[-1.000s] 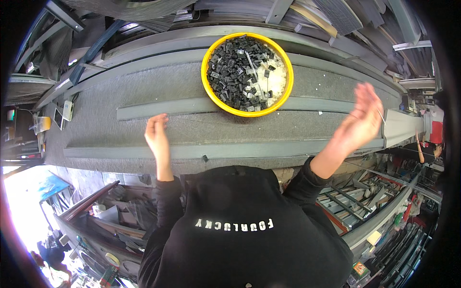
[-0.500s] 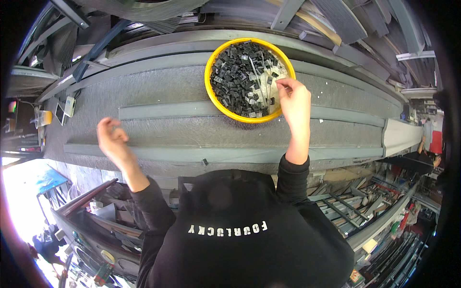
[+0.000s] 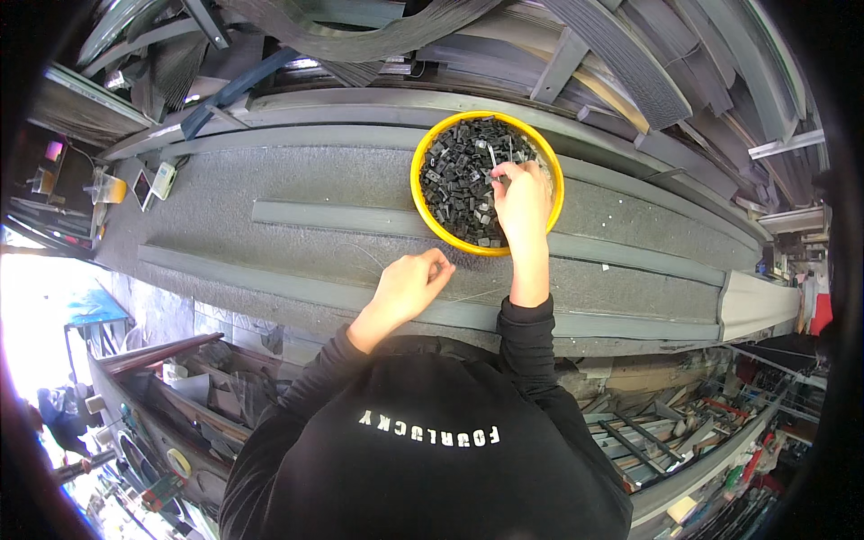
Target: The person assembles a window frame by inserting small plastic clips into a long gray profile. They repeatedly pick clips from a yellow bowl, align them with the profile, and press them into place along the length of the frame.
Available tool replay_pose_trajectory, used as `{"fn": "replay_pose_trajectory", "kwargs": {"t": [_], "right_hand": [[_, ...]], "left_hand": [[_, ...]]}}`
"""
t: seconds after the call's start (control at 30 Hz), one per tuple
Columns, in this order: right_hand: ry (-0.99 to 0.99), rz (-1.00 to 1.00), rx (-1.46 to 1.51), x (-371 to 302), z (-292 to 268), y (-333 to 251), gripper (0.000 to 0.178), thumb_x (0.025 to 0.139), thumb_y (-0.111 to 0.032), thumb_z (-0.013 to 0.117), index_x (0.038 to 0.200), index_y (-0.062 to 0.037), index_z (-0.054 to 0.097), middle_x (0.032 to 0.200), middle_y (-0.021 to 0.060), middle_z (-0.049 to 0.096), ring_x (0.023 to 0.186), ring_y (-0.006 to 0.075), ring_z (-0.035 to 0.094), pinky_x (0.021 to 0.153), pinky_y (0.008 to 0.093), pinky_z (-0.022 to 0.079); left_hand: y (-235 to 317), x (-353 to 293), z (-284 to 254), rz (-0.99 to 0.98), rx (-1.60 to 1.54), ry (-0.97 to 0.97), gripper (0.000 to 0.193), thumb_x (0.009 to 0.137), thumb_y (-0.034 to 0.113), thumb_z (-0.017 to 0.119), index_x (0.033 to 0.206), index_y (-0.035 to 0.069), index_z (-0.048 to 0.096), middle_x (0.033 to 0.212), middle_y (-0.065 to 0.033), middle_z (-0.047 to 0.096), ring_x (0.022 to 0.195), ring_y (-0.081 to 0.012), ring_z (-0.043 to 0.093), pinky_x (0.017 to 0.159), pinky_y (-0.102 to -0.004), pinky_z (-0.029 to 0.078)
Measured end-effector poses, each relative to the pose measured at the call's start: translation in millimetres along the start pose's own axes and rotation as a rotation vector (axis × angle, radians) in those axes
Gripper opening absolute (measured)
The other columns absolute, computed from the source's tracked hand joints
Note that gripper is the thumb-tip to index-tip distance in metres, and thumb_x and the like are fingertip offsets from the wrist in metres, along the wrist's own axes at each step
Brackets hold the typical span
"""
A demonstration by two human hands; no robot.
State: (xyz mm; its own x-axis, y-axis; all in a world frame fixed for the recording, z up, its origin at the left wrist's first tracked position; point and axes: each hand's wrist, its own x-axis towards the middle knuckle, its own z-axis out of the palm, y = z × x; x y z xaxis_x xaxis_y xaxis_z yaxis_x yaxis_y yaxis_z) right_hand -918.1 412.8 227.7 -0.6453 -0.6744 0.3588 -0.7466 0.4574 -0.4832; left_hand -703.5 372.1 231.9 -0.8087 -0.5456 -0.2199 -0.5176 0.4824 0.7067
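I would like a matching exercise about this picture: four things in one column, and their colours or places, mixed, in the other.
Things:
1. left hand
2. bowl
3. right hand
4. sweater

Colours or places:
A. over the bowl
B. black, with white lettering
C. outside the bowl, to its lower left
D. yellow rim

Pairs: 1-C, 2-D, 3-A, 4-B

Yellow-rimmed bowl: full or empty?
Filled, not empty: small black pieces spread across most of the yellow-rimmed bowl, with the right hand over them. Their depth cannot be told.
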Motion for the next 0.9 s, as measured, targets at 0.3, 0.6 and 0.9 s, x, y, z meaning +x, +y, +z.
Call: {"fn": "replay_pose_trajectory", "kwargs": {"t": [0.3, 0.6, 0.9], "right_hand": [[0.089, -0.051, -0.01, -2, 9, 3, 0.013, 0.074, -0.005, 0.075, 0.085, -0.0064, 0.067, 0.087, 0.0128, 0.063, 0.088, 0.034, 0.062, 0.078, 0.0445, 0.05], [0.008, -0.028, -0.1, 5, 2, -9, 0.017, 0.074, -0.008, 0.077, 0.089, -0.0085, 0.07, 0.087, 0.0142, 0.065, 0.092, 0.0349, 0.063, 0.081, 0.0464, 0.049], [0.02, -0.074, -0.216, 9, 10, -7, 0.017, 0.075, -0.007, 0.075, 0.089, -0.0065, 0.067, 0.097, 0.0153, 0.061, 0.097, 0.035, 0.062, 0.083, 0.0468, 0.049]], "left_hand": [[0, 1, -15, 0.002, -0.588, 0.263, 0.019, 0.096, 0.014, 0.062, 0.112, 0.003, 0.065, 0.085, -0.0033, 0.064, 0.056, -0.0041, 0.047, 0.054, -0.0224, 0.04], [-2, -4, -20, 0.171, -0.537, 0.421, 0.025, 0.092, 0.0, 0.063, 0.116, 0.005, 0.064, 0.121, -0.0071, 0.048, 0.059, -0.0015, 0.036, 0.054, -0.0187, 0.037], [-11, -2, -11, 0.218, -0.591, 0.361, 0.02, 0.095, 0.002, 0.059, 0.115, 0.003, 0.065, 0.124, -0.0061, 0.048, 0.072, 0.0001, 0.045, 0.063, -0.0167, 0.04]]}}
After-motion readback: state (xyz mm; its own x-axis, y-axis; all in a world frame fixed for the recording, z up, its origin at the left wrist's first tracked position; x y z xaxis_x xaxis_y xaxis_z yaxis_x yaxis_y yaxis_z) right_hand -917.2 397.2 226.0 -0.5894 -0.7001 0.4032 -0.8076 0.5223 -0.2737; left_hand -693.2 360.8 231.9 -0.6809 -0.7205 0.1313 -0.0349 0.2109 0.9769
